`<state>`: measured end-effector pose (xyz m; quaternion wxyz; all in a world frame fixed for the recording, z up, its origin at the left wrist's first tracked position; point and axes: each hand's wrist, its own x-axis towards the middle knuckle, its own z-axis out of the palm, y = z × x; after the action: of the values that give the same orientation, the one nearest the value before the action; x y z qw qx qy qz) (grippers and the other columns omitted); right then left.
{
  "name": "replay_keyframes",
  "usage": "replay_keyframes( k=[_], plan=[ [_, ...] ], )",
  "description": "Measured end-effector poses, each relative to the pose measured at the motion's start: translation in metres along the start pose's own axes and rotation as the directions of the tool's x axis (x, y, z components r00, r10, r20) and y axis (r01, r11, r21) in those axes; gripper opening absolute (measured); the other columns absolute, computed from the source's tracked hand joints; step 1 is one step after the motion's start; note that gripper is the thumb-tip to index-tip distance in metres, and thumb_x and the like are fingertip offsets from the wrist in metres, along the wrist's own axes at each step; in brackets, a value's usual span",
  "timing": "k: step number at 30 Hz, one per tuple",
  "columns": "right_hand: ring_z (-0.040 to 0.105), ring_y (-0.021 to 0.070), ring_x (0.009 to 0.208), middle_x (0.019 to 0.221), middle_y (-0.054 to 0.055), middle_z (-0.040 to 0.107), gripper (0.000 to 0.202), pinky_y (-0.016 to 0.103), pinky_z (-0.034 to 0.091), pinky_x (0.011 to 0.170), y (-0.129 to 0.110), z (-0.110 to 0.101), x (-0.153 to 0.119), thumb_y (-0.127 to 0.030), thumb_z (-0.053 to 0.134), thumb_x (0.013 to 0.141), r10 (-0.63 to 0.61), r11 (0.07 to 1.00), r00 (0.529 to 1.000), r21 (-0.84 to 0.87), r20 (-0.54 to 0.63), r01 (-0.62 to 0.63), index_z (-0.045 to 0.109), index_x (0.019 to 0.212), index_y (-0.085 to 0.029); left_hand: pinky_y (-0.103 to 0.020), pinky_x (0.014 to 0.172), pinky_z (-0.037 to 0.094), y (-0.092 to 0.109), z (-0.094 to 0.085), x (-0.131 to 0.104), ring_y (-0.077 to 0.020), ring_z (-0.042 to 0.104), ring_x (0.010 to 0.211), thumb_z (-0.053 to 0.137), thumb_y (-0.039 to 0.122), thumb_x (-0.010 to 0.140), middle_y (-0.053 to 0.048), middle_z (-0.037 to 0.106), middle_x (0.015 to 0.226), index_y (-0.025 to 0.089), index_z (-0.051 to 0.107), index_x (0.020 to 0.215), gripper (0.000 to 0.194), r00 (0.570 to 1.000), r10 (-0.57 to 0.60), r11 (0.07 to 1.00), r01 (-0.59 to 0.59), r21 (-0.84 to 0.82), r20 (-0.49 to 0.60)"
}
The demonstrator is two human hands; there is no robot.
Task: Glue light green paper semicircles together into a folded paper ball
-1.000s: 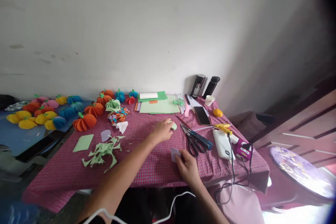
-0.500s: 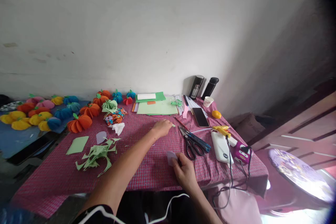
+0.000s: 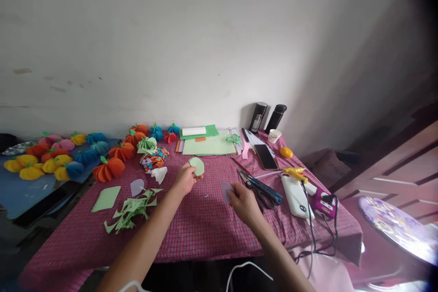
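Disc pinched in left hand, purple paper in right hand; likely light, creasable: hold rims.

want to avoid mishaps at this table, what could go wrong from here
The right hand is close to the scissors and could brush them. A snag on the dangling black cable might drag the yellow glue gun. The light green paper in the left hand could crease if pinched hard.
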<state>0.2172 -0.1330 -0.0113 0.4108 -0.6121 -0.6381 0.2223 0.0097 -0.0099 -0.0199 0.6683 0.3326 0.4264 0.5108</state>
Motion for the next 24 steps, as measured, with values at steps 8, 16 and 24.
replay_keyframes(
  k=[8,16,24],
  plan=[
    [0.064,0.024,0.097,0.114,0.016,0.069,0.044,0.032,0.048,0.084,-0.008,0.046,0.117,-0.026,0.064,0.082,-0.065,0.994,0.994,-0.093,-0.091,0.056,0.063,0.125,-0.013,-0.028,0.066,0.058,-0.005,-0.01,-0.005,-0.0164,0.07,0.076,0.068,0.018,0.068,-0.003,0.073,0.089,0.019,0.063,0.103,0.035,0.999,0.044,0.998,-0.044,-0.052,-0.005],
    [0.06,0.0167,0.07,0.076,0.002,0.067,0.02,0.024,0.043,0.064,-0.004,0.076,0.088,-0.031,0.054,0.089,-0.117,0.978,0.992,0.181,0.045,0.107,0.069,0.084,-0.018,-0.04,0.099,0.052,-0.005,-0.013,0.0,-0.0227,0.068,0.103,0.064,0.016,0.07,-0.009,0.072,0.11,0.017,0.066,0.109,0.038,0.969,0.228,0.948,-0.243,0.206,0.093],
    [0.06,0.016,0.077,0.088,0.005,0.069,0.008,0.024,0.037,0.069,0.001,0.059,0.086,-0.018,0.061,0.085,-0.205,0.919,0.933,-0.27,0.296,0.287,0.069,0.085,-0.019,-0.05,0.124,0.029,-0.021,-0.019,0.002,-0.0275,0.038,0.148,0.047,0.002,0.064,-0.017,0.039,0.16,0.016,0.033,0.157,0.095,0.946,0.154,0.889,-0.259,0.378,0.287]
  ],
)
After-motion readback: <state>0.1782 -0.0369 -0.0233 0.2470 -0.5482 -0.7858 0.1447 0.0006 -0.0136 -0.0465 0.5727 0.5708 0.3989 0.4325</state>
